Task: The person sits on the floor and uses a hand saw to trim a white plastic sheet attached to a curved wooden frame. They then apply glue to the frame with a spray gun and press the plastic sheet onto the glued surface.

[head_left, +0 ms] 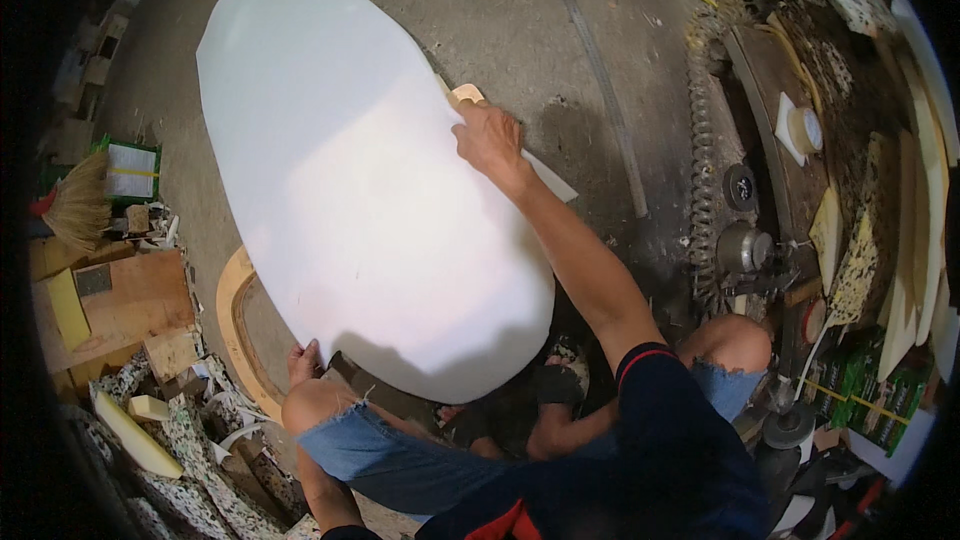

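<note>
A large white foam-like sheet (370,190) with rounded sides stretches out in front of my knees, its pointed end far away. My right hand (488,140) is closed at the sheet's right edge, fingers bent over the rim. Beside that hand a bit of light wood (467,93) pokes out from under the sheet, and a pale strip (550,177) shows below it. My left hand (303,360) pinches the near left edge, partly hidden by my knee. A curved wooden piece (235,325) emerges from beneath the sheet on the left; how it continues underneath is hidden.
On the left are a straw broom (80,200), wooden boards (120,305) and speckled foam scraps (190,440). A coiled hose (703,170) and a metal machine part (745,247) lie at right, near stacked foam pieces (905,240). A dark strip (600,80) crosses the concrete floor.
</note>
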`<action>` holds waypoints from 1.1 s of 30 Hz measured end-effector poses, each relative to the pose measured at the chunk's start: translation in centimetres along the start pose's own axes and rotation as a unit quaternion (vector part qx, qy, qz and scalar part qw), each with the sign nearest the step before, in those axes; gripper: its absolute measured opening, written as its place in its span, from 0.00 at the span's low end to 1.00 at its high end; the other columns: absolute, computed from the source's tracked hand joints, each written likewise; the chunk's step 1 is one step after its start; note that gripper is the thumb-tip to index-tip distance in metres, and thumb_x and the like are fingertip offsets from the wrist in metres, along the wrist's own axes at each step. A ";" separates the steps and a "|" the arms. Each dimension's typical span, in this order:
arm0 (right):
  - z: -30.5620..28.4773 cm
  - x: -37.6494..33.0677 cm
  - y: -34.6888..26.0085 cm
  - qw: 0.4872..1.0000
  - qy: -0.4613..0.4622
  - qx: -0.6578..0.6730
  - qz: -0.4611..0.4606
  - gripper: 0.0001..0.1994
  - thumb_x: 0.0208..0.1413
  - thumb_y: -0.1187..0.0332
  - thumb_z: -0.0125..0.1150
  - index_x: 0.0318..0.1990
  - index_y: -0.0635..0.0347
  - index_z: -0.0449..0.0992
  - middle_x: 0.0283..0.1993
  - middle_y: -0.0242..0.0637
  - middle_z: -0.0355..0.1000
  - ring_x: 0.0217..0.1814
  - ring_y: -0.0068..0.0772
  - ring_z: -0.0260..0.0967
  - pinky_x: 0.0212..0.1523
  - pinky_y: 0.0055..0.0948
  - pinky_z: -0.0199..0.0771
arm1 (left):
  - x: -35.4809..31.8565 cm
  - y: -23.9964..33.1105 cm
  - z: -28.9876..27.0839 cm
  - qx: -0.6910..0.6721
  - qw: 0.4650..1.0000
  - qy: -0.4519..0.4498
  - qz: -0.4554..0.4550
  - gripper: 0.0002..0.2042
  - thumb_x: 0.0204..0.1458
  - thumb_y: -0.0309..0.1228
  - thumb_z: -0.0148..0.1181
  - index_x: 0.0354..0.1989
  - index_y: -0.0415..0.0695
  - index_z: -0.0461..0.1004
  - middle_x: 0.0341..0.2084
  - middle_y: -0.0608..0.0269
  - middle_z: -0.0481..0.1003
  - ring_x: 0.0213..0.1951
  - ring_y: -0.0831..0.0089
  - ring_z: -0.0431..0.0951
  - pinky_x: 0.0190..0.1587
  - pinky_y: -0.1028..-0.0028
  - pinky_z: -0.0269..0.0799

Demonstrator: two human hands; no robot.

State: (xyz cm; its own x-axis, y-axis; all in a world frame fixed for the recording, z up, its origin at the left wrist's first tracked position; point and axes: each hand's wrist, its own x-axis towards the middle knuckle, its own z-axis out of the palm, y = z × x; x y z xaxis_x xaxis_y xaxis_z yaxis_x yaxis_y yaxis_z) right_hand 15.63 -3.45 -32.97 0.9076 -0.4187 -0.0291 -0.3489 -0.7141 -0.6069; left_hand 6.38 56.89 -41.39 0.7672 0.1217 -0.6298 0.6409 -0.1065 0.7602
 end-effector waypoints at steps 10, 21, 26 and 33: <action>0.0 1.6 7.5 0.980 0.024 0.153 0.125 0.15 0.50 0.63 0.69 0.41 0.65 0.80 0.39 0.46 0.79 0.41 0.41 0.77 0.44 0.40 0.75 | -0.1 -0.1 0.8 -0.039 0.999 0.004 -0.014 0.08 0.54 0.26 0.67 0.41 0.43 0.76 0.31 0.64 0.79 0.32 0.74 0.78 0.38 0.67 0.76; 2.8 2.8 10.2 0.960 0.015 0.249 0.128 0.14 0.47 0.64 0.73 0.35 0.65 0.81 0.30 0.36 0.77 0.32 0.29 0.73 0.35 0.31 0.73 | -2.3 2.4 2.7 -0.045 0.998 -0.038 -0.029 0.07 0.57 0.28 0.65 0.41 0.43 0.75 0.33 0.65 0.79 0.32 0.75 0.77 0.36 0.69 0.76; 2.4 2.9 10.1 0.957 -0.019 0.250 0.147 0.12 0.48 0.65 0.74 0.33 0.65 0.79 0.32 0.36 0.78 0.33 0.29 0.72 0.36 0.31 0.74 | -3.4 3.4 4.0 -0.043 0.998 -0.003 -0.050 0.06 0.58 0.28 0.64 0.41 0.45 0.74 0.32 0.67 0.78 0.32 0.74 0.77 0.35 0.69 0.77; 2.8 4.0 10.6 0.968 -0.011 0.193 0.161 0.18 0.49 0.56 0.74 0.39 0.63 0.82 0.33 0.30 0.75 0.34 0.25 0.69 0.36 0.31 0.72 | -0.3 1.3 1.8 -0.009 0.998 0.005 -0.069 0.08 0.57 0.31 0.66 0.42 0.47 0.74 0.31 0.68 0.77 0.31 0.74 0.78 0.31 0.70 0.78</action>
State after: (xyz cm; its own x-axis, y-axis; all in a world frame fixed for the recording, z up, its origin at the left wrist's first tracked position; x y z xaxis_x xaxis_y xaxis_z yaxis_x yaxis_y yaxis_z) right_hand 16.22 -11.15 -41.77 0.7727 -0.5698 -0.2796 -0.5043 -0.2837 -0.8156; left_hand 7.05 54.99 -40.53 0.6712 0.1445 -0.7270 0.7399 -0.0712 0.6690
